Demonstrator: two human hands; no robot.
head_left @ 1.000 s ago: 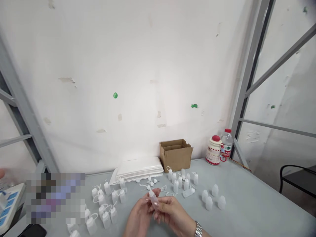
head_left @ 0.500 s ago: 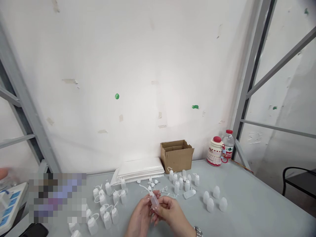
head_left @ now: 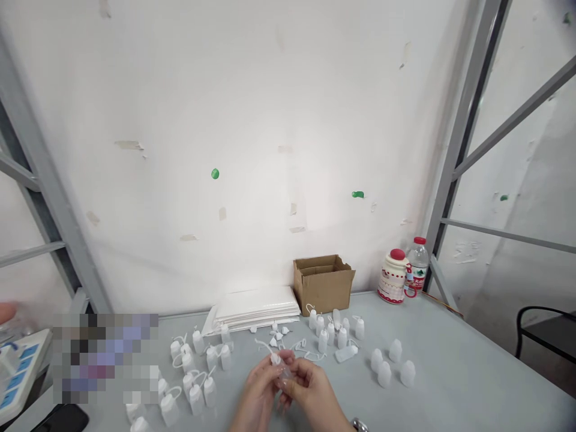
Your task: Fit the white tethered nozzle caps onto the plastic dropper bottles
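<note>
Low in the middle of the view, my left hand (head_left: 258, 393) and my right hand (head_left: 310, 390) are closed together around one small translucent plastic bottle (head_left: 278, 363). Its white top pokes up between my fingertips, over the grey table (head_left: 450, 384). Several capped bottles with looped tethers (head_left: 198, 375) stand to the left of my hands. Loose white caps (head_left: 278, 333) lie just beyond them. More small bottles (head_left: 333, 336) stand behind and to the right, and three without caps (head_left: 390, 364) stand further right.
A stack of white bags (head_left: 254, 307) and an open cardboard box (head_left: 323, 282) sit against the wall. A red-lidded mug (head_left: 392, 276) and a water bottle (head_left: 417, 264) stand at the back right. A power strip (head_left: 18, 375) lies far left, a black chair (head_left: 546, 333) far right.
My hands have dropped slightly and closed tighter around the bottle, which now sits lower and more hidden between my fingers. The view has shifted a little.
</note>
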